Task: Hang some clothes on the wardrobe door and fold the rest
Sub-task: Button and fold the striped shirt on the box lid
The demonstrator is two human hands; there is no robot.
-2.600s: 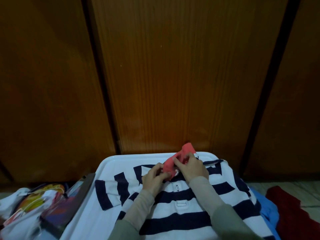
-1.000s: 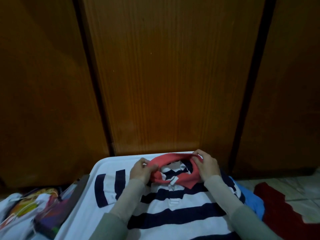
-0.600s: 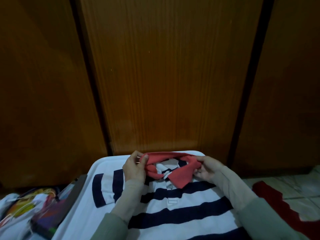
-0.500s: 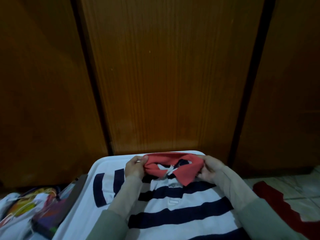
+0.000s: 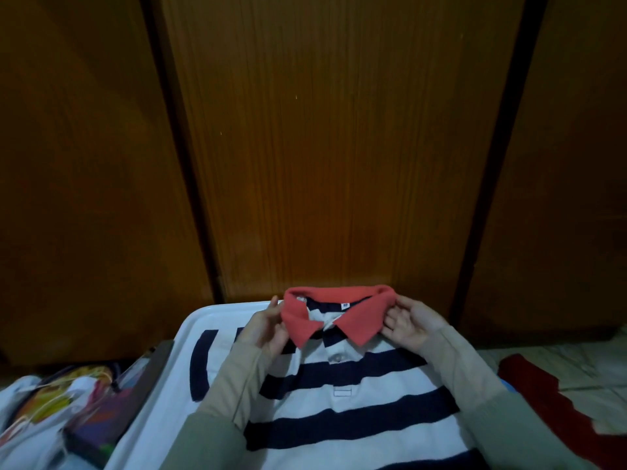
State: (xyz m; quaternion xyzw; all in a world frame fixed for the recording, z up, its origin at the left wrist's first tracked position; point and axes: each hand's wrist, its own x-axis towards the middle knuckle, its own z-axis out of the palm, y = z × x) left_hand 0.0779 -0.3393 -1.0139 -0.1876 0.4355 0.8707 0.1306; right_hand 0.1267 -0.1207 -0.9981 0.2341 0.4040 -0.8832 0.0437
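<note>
The head view looked down on a navy-and-white striped polo shirt with a coral-red knitted collar [image 5: 349, 395], lying front-up on a white plastic worktop with a raised rim [image 5: 203, 317]. The shirt lay directly under and between the two hands, its buttoned placket running back toward the person from the gap between them.

The left hand [image 5: 264, 329] gripped the left end of the collar [image 5: 298, 320], fingers curled behind the fabric and thumb in front. The right hand [image 5: 412, 325] held the right end, palm turned up, with its fingertips [image 5: 390, 325] pinching the collar's folded edge. Between the hands the collar stood raised off the worktop, its two points turned down and meeting above the top button [image 5: 337, 358]. Both forearms were covered by beige long sleeves [image 5: 237, 378] resting on the shirt's chest.

Beyond the hands rose dark brown wooden wardrobe doors [image 5: 322, 147], close behind the worktop's far rim. Left of the left hand, off the worktop's edge, lay a heap of white and brightly printed clothes [image 5: 57, 401] with a dark flat object [image 5: 112, 412] leaning on it; what that object was I could not tell. Right of the right hand, a dark red cloth [image 5: 549, 395] lay on a pale tiled floor [image 5: 576, 354].
</note>
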